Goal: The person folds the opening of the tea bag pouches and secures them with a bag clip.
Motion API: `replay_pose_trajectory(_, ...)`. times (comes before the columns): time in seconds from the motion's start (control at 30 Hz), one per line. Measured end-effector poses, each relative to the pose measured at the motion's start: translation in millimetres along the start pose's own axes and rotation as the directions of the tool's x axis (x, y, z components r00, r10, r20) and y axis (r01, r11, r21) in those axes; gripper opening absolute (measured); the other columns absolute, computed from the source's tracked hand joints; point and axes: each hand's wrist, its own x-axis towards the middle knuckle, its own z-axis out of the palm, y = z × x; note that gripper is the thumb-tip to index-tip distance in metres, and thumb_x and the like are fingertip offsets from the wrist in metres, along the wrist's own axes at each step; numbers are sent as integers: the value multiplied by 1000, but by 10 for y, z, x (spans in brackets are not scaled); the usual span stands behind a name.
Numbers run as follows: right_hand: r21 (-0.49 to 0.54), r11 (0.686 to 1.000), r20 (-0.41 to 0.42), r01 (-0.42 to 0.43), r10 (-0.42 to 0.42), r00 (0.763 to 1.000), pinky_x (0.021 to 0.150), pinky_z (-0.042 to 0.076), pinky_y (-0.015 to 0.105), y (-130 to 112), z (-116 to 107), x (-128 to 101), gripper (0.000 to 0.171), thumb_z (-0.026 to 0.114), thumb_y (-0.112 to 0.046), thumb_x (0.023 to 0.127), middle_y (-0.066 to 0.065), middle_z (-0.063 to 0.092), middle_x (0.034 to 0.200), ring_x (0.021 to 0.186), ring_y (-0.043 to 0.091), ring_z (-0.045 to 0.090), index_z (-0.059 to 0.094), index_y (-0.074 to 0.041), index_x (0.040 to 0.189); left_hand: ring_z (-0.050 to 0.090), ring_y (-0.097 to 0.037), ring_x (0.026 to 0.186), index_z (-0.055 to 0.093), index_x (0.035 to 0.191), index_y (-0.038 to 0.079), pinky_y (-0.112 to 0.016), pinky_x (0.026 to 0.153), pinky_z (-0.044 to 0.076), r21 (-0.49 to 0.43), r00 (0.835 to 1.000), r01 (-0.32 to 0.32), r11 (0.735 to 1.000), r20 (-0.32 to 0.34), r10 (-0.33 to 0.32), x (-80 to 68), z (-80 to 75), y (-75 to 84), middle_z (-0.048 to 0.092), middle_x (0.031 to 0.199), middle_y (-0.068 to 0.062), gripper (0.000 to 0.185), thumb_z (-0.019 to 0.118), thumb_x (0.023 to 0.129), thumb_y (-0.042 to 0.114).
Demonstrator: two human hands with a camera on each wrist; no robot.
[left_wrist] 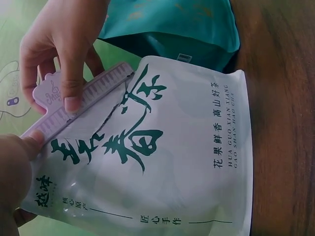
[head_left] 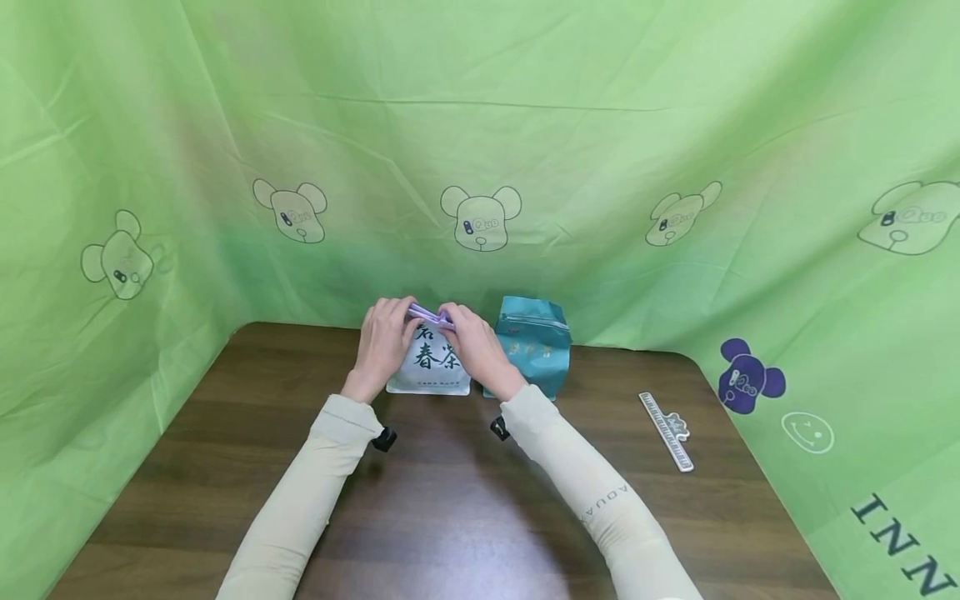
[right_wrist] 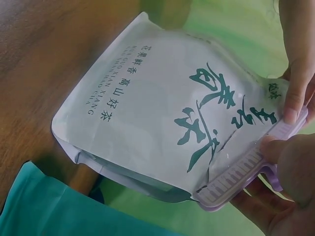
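A white tea bag [head_left: 429, 365] [left_wrist: 167, 162] [right_wrist: 157, 108] with dark green characters stands at the back of the brown table [head_left: 450, 500]. A pale purple sealing clip [head_left: 429, 314] [left_wrist: 81, 104] [right_wrist: 246, 173] runs along its folded top. My left hand [head_left: 390, 321] [right_wrist: 295, 93] pinches the clip's left end, thumb [left_wrist: 22, 147] against it. My right hand [head_left: 459, 323] [left_wrist: 66, 73] [right_wrist: 288, 167] grips the other part of the clip, thumb pressed on its ribbed face. A teal bag [head_left: 534, 343] [left_wrist: 172, 24] [right_wrist: 44, 211] stands right beside the white one.
A second long pale clip [head_left: 667, 429] lies flat on the table to the right. Green cloth with bear prints [head_left: 480, 167] hangs close behind and on both sides of the table. Both forearms wear cream sleeves.
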Motion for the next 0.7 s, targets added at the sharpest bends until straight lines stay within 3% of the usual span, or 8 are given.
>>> replay_pose_trajectory(0.27, -15, 1000, 2, -10, 10, 1000, 77, 58, 44, -1, -40, -1, 22, 63, -12, 101, 10, 68, 107, 92, 28, 70, 60, -9, 122, 62, -33, 98, 66, 120, -1, -44, 85, 50, 10, 999, -22, 1000, 29, 21, 12, -37, 12, 71, 109, -16, 31, 72, 95, 18)
replay_pose_trajectory(0.47, -152, 988, 22, -1, 5, 1000, 72, 58, 42, -76, -213, -36, 35, 67, -17, 99, 10, 68, 115, 94, 26, 69, 59, -7, 132, 61, -37, 108, 66, 120, -4, -49, 93, 46, 99, 997, -60, 993, 60, 54, 63, -114, 125, 69, 114, -20, 36, 74, 92, 17)
replay_pose_trajectory(0.6, -198, 979, -100, 48, -69, 993, 65, 58, 40, -121, -412, -121, 33, 70, -15, 97, 11, 70, 114, 92, 26, 69, 64, -5, 127, 59, -37, 116, 66, 122, -4, -50, 97, 43, 114, 992, -113, 987, 67, 105, 99, -111, 307, 67, 120, -20, 39, 72, 90, 16)
replay_pose_trajectory(0.7, -192, 977, -252, 95, -143, 957, 63, 58, 37, -77, -563, -198, 22, 68, -10, 95, 11, 73, 107, 89, 27, 70, 69, -4, 116, 59, -35, 118, 66, 124, -3, -49, 98, 43, 91, 988, -144, 985, 71, 138, 130, -71, 465, 65, 122, -18, 38, 70, 91, 15)
